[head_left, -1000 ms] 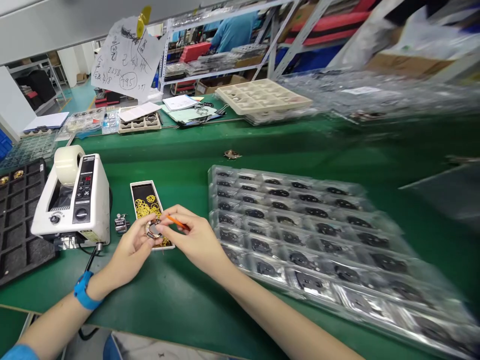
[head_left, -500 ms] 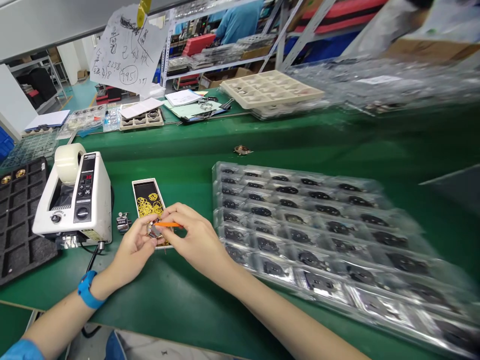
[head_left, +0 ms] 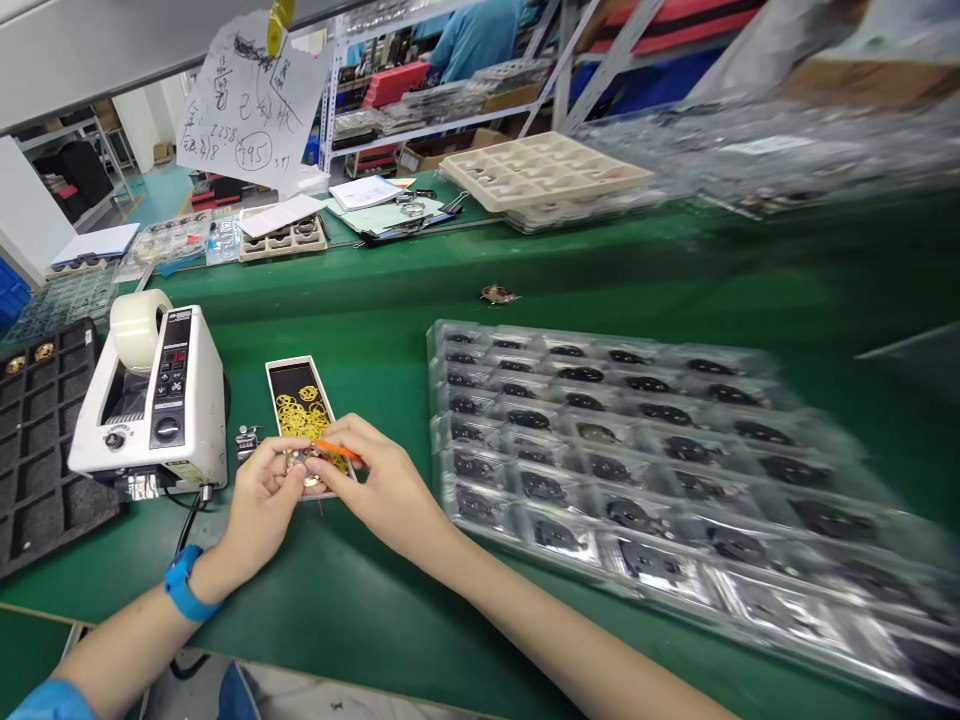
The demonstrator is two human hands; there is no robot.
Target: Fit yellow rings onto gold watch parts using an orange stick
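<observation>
Head view: small round part pinched over a ring-filled box

A small round metal part (head_left: 300,468) with a gold-coloured rim is held in the left hand (head_left: 262,510), just above the near end of a narrow black-lined box (head_left: 294,392). The part is pinched between the left thumb and fingers, which are curled closed around it; the exact finger contact is partly hidden. An orange pick (head_left: 336,450) is held in the right hand (head_left: 382,488), its shaft pinched between the thumb and the bunched fingers, and its tip is pointed left at the round part. Whether the tip touches the part cannot be told. Both hands are close together, and the knuckles nearly meet.

Loose gold-coloured rings (head_left: 298,412) are heaped inside the box, which lies on a green workbench (head_left: 375,310). A tally counter (head_left: 247,441) stands just left of the box, beside a white tape dispenser (head_left: 154,405). A black foam tray (head_left: 45,450) lies at far left. Clear blister trays (head_left: 600,470) holding dark round parts are spread to the right. A beige tray (head_left: 544,170) and papers are placed at the far edge of the bench.
</observation>
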